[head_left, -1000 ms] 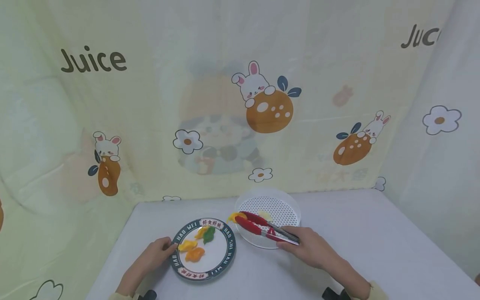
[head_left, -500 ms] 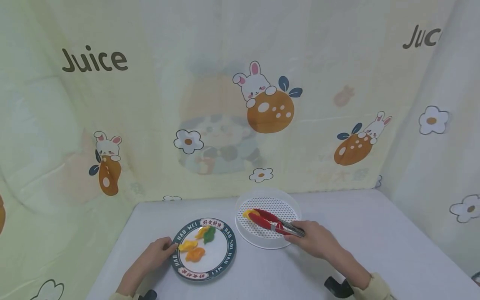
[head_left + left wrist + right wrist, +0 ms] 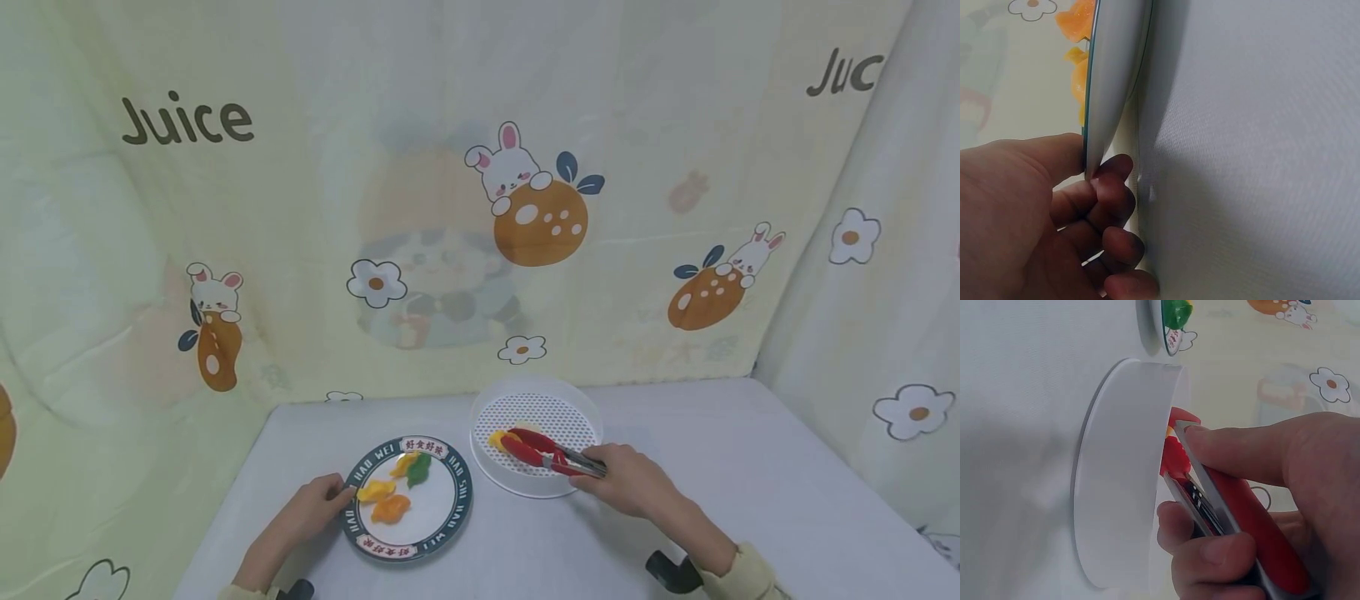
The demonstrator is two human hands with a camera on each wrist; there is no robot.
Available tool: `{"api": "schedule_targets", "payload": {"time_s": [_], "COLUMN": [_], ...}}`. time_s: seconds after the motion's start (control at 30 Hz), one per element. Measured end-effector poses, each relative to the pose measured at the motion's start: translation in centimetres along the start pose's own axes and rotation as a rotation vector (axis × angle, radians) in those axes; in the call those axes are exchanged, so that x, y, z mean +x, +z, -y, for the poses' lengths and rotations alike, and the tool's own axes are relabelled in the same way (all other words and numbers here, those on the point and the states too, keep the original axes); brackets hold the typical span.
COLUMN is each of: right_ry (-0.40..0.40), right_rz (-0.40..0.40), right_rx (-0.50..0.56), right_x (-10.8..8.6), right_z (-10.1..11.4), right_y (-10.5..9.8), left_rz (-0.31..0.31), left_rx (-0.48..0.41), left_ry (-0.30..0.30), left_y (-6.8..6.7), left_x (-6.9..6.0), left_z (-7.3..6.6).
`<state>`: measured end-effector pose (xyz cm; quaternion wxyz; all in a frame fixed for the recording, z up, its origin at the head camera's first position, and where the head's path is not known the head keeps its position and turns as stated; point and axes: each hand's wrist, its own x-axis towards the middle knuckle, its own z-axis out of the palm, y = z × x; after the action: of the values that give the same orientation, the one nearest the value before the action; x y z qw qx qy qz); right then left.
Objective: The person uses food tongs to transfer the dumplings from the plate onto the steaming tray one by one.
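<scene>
My left hand [image 3: 311, 506] pinches the near-left rim of a round plate [image 3: 431, 508] with a dark patterned border. In the left wrist view, the thumb lies over the rim and curled fingers [image 3: 1116, 190] sit under it. Several dumpling-like pieces rest on the plate: yellow ones [image 3: 375, 492], an orange one [image 3: 391, 509] and a green one [image 3: 418, 471]. My right hand [image 3: 630, 481] grips red-tipped metal tongs [image 3: 522, 451]. Their tips are at a yellow dumpling-like piece [image 3: 497, 440] inside a white perforated basket [image 3: 498, 477]; whether they still clamp it, I cannot tell.
A pale piece [image 3: 527, 427] lies in the basket behind the tongs, partly hidden. Plate and basket stand side by side on a white-covered table [image 3: 720, 475]. A printed curtain [image 3: 300, 250] hangs behind the table and along its sides.
The right hand has carried the tongs and the yellow piece rightward from between plate and basket into the basket, then lowered slightly. My left hand and the plate have stayed put.
</scene>
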<state>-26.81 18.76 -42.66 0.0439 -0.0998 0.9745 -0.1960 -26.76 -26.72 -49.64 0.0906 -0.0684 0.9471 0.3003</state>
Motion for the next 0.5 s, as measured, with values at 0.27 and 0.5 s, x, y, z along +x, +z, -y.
{"api": "schedule_targets", "payload": {"time_s": [0.27, 0.5], "right_ry": [0.01, 0.003], "right_rz": [-0.001, -0.074], "right_rx": [0.036, 0.103], "right_x": [-0.2, -0.6], "right_z": [0.1, 0.6], "right_y": [-0.4, -1.5], "left_rz": [0.003, 0.007], "left_rx": [-0.008, -0.013], "left_ry": [-0.006, -0.008], "left_y": [0.0, -0.1], "left_x": [-0.1, -0.3], "left_z": [-0.1, -0.3]}}
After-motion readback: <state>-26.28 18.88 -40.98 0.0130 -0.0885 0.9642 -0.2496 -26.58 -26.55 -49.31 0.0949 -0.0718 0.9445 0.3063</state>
